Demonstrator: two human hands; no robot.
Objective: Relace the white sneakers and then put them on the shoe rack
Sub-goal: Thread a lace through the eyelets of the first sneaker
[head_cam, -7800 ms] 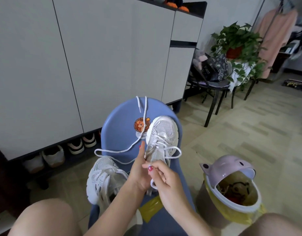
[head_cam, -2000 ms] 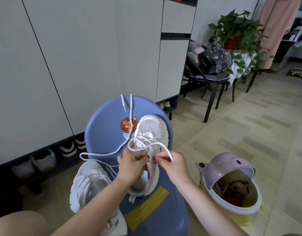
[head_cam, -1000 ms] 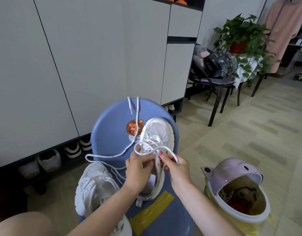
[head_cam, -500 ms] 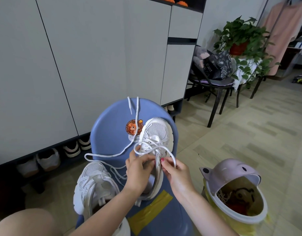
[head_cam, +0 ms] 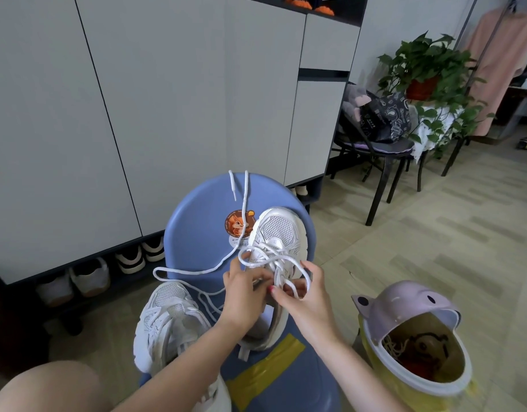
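Note:
One white sneaker point(head_cam: 278, 236) lies on the blue chair point(head_cam: 197, 233), toe pointing away from me. Its white lace point(head_cam: 256, 261) forms loops over the tongue. My left hand point(head_cam: 244, 288) pinches the left loop at the shoe's throat. My right hand point(head_cam: 304, 295) pinches the right loop, which curls around its fingers. A second white sneaker point(head_cam: 167, 319) sits at the chair's left edge, with a loose lace point(head_cam: 197, 272) trailing across the seat and up the chair back.
Shoes point(head_cam: 90, 276) stand on the low open shelf under the white cabinet point(head_cam: 167, 99) ahead. A pink-lidded bin point(head_cam: 411, 337) with a yellow liner stands at right. Farther right are a black chair point(head_cam: 378, 150) with a bag and a potted plant point(head_cam: 428, 72).
My hands have drawn closer over the shoe's throat. The right loop now wraps around my right fingers and the left loop has spread wider.

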